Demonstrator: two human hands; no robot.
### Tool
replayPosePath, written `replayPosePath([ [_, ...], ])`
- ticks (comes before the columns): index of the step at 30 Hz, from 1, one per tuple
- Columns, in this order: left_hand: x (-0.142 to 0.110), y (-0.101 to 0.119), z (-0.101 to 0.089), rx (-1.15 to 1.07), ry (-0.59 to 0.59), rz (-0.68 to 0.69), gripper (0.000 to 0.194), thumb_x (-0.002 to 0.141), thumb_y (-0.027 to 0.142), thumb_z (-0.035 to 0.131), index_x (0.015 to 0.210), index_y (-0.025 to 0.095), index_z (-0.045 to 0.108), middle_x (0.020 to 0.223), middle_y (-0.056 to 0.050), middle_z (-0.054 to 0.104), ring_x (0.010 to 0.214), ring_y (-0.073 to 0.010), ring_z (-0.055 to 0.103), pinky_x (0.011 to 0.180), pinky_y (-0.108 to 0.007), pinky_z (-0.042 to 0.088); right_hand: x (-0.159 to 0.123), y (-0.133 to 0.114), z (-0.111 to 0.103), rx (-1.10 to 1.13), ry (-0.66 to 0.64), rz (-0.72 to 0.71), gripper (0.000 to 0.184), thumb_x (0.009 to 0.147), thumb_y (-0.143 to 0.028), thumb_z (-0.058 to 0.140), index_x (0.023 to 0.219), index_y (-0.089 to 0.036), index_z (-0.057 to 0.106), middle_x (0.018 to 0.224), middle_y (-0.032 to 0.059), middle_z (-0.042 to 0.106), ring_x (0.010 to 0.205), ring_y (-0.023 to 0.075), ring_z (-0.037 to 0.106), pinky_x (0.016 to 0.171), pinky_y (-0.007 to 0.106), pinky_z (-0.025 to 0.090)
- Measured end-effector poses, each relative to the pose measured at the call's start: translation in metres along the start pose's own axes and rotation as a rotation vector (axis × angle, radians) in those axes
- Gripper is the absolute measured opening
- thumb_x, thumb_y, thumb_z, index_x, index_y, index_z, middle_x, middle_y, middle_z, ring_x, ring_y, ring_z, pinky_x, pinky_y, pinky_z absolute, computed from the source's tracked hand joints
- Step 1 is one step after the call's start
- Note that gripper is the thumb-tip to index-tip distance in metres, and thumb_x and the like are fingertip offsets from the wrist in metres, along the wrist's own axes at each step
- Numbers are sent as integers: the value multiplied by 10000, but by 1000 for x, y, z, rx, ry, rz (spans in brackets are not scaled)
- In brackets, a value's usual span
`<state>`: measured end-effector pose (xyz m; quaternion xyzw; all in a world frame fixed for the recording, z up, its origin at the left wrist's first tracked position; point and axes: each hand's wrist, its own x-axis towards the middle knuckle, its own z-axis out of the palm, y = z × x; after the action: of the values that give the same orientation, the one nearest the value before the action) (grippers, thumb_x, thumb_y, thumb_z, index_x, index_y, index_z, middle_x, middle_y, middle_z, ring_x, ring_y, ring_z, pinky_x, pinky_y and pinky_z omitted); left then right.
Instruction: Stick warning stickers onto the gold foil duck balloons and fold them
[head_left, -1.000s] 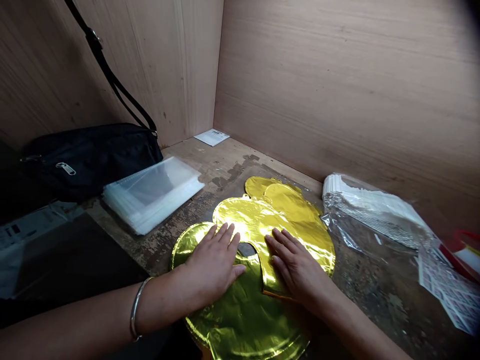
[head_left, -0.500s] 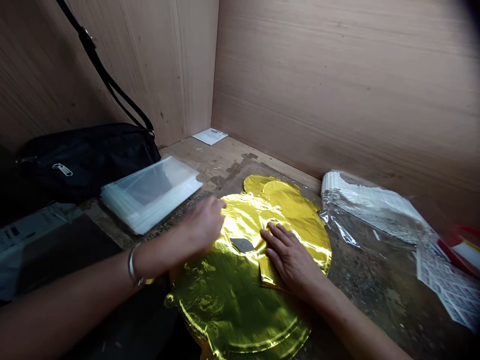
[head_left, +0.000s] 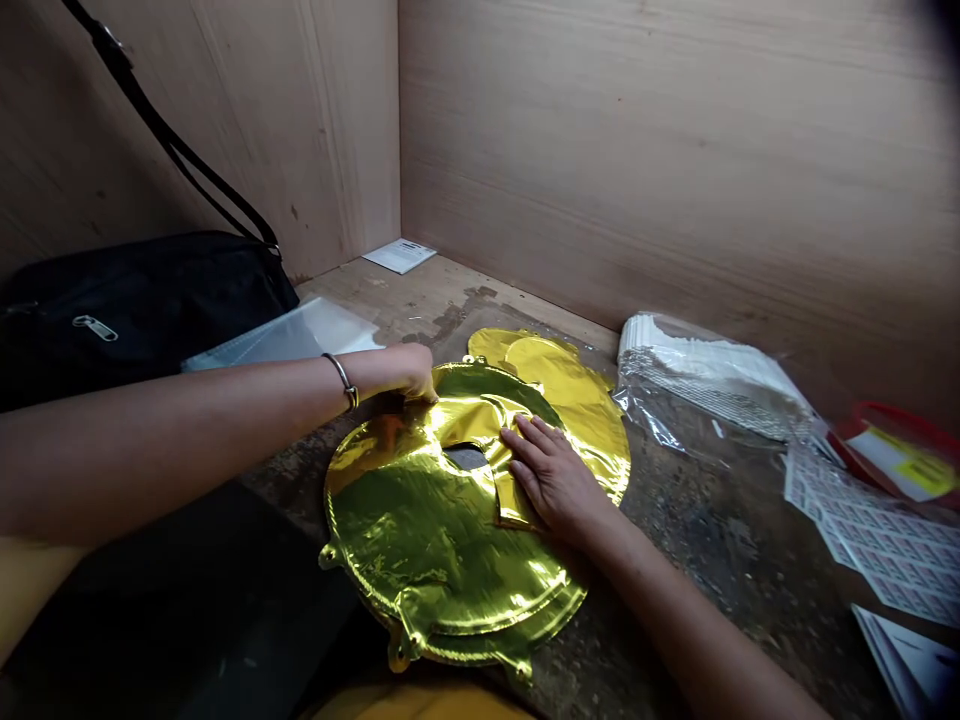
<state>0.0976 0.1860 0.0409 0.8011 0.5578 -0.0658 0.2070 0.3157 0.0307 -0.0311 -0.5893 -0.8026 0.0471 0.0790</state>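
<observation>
Shiny gold foil balloons (head_left: 442, 540), flat and ring-shaped with small tabs, lie stacked in front of me. A hole near the middle shows the dark table below. My left hand (head_left: 414, 372), a metal bangle on its wrist, is closed at the far left edge of the top balloon and pinches its folded foil; the fingertips are mostly hidden. My right hand (head_left: 559, 475) lies flat, fingers extended, on a folded-over flap of foil right of the hole. More gold foil balloons (head_left: 570, 385) lie behind, partly under the stack.
Clear plastic sleeves (head_left: 300, 325) and a black bag (head_left: 150, 300) are at the left. A clear bag of white items (head_left: 705, 370), printed sheets (head_left: 862, 520) and a red container (head_left: 900, 450) stand at the right. Wooden walls (head_left: 637, 150) meet behind a small white card (head_left: 400, 256).
My left hand has moved slightly up and left along the foil, its forearm now covering part of the plastic sleeves. My right hand stays pressed on the flap. The view has shifted.
</observation>
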Motion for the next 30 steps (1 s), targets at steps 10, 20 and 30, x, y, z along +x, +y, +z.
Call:
replayPosePath([
  [10,-2,-21,5,-199,-211,-161,336,923,350,616,1199,159,592,1222,-76,605,1052,-257,620,869,-435,544,-2,2,3,28,32,-1,449,996,-335,398,1417,-222,509,1511,105,436,1415,313,355,1140,531,327],
  [20,-26,-20,18,-767,-256,-53,313,943,339,591,1196,155,582,1176,-86,623,981,-213,642,827,-412,562,0,1,2,52,56,-6,442,988,-319,428,1404,-205,527,1503,129,441,1400,337,375,1130,552,330],
  [30,-32,-9,9,-789,90,395,276,884,317,620,1101,147,641,1031,-57,706,942,-224,672,814,-367,565,3,5,-55,87,310,49,525,959,-339,499,1453,-172,441,1500,119,447,1441,289,311,1127,530,362],
])
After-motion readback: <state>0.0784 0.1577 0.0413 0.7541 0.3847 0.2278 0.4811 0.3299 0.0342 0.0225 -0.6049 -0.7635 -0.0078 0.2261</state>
